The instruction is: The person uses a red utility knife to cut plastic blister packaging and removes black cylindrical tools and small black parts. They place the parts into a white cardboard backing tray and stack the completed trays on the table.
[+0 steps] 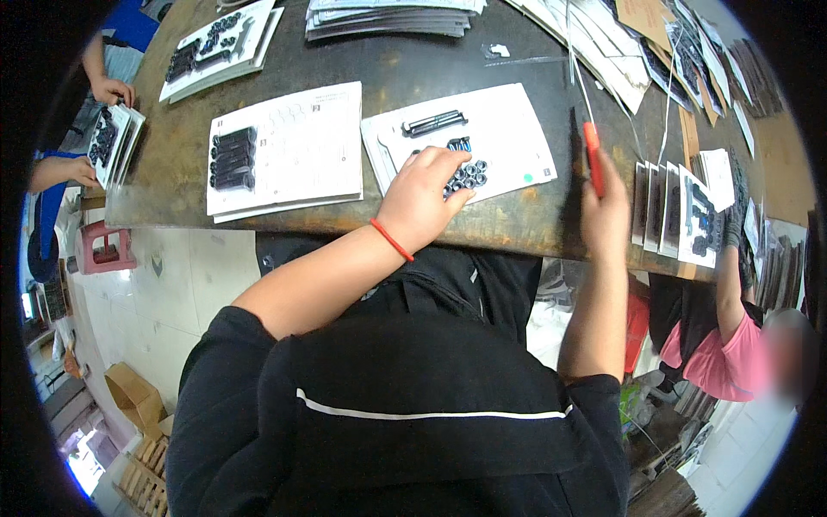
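My left hand (422, 194), a red band at its wrist, rests on a white printed card (517, 129) near the table's front edge. Its thumb and fingers are apart, beside a cluster of dark ring-like nuts (469, 177) on the card. Farther up the card lie long black bolts (433, 123) and some small blue-black parts (459, 145), partly behind my fingers. My right hand (606, 207) is closed round the red handle of a tool (593, 159) with a long, thin metal blade pointing away from me. This tool is right of the card, apart from it.
A stack of cards with black parts (286, 185) lies to the left, another (220, 47) behind it. Piled cards (392, 17) stand at the back; loose sheets (603, 52) cover the back right. Co-workers handle carded parts at far left (103, 142) and right (696, 220).
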`<state>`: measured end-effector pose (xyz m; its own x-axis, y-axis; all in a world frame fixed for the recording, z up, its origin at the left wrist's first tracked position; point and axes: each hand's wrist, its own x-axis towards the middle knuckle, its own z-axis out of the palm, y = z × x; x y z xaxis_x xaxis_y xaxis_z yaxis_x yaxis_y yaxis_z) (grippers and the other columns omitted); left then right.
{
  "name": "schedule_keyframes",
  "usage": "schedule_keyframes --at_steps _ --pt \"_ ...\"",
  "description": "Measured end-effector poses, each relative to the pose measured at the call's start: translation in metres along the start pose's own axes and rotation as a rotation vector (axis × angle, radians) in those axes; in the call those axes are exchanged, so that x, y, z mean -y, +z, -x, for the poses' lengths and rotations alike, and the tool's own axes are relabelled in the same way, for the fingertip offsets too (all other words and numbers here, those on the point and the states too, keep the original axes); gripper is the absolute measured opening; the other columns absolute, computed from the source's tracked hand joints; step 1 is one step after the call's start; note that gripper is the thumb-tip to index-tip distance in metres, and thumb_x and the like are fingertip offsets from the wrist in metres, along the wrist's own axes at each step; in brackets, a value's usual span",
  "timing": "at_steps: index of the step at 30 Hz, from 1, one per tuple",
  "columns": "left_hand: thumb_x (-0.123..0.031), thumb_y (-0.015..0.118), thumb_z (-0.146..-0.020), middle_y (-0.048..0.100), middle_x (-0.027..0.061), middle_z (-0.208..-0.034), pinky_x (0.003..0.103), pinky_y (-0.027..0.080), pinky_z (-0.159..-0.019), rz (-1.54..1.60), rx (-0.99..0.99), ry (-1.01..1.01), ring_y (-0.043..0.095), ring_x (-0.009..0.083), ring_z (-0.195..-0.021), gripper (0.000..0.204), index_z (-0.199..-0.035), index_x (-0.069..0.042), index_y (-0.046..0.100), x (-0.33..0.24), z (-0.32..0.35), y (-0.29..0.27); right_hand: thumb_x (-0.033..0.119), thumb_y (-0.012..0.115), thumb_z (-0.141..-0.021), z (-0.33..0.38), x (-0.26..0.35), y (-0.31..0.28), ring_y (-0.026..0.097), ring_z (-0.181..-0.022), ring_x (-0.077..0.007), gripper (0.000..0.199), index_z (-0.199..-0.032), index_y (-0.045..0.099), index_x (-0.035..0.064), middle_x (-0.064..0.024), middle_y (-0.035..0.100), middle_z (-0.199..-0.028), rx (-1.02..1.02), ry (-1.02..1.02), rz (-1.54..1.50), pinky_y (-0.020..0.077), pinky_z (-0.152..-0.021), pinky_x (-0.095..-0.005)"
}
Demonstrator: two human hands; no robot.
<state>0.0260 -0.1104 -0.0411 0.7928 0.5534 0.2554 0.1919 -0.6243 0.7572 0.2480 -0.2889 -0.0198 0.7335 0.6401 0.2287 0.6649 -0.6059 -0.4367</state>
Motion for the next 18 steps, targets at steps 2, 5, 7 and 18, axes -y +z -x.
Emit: schedule_keyframes --at_steps 2,5,7,18 --pt "-0.014 0.074 -0.079 0.062 0.0128 -0.114 0.040 0.046 -0.095 0.045 0.032 0.003 0.058 0.0334 -0.108 0.036 -0.113 -0.005 0.066 0.002 -0.005 -0.015 0.005 0.064 -0.085 0.007 0.006 0.013 0.051 -0.125 -0.0396 0.054 -0.138 0.053 0.0085 -0.0229 0.052 -0.134 0.107 0.065 0.059 0.0389 -0.108 -0.0463" --pt "-0.011 0.069 -0.082 0.060 0.0142 -0.125 0.042 0.044 -0.101 -0.255 -0.044 0.071 0.056 0.0334 -0.116 0.035 -0.116 -0.005 0.064 0.012 -0.016 -0.052 0.007 0.065 -0.082 0.030 0.038 0.027 0.052 -0.119 -0.0378 0.044 -0.126 0.060 0.0045 -0.0218 0.054 -0.130 -0.178 -0.064 0.124 0.0386 -0.104 -0.0477" --pt "-0.011 0.067 -0.084 0.058 0.0162 -0.129 0.044 0.042 -0.104 -0.420 -0.038 0.060 0.054 0.0338 -0.120 0.037 -0.120 -0.004 0.062 0.023 -0.023 -0.058 0.005 0.066 -0.080 0.046 0.059 0.040 0.057 -0.107 -0.0364 0.030 -0.110 0.063 0.0037 -0.0176 0.063 -0.111 -0.146 -0.224 -0.180 0.0421 -0.096 -0.0465" --pt "-0.018 0.066 -0.085 0.064 0.0185 -0.106 0.045 0.049 -0.087 -0.561 0.155 -0.008 0.062 0.0349 -0.097 0.041 -0.124 -0.005 0.060 0.011 -0.012 -0.054 0.008 0.067 -0.080 0.091 0.099 0.049 0.054 -0.113 -0.0390 0.031 -0.110 0.063 0.0023 -0.0194 0.059 -0.123 0.019 -0.198 -0.174 0.0412 -0.099 -0.0473"
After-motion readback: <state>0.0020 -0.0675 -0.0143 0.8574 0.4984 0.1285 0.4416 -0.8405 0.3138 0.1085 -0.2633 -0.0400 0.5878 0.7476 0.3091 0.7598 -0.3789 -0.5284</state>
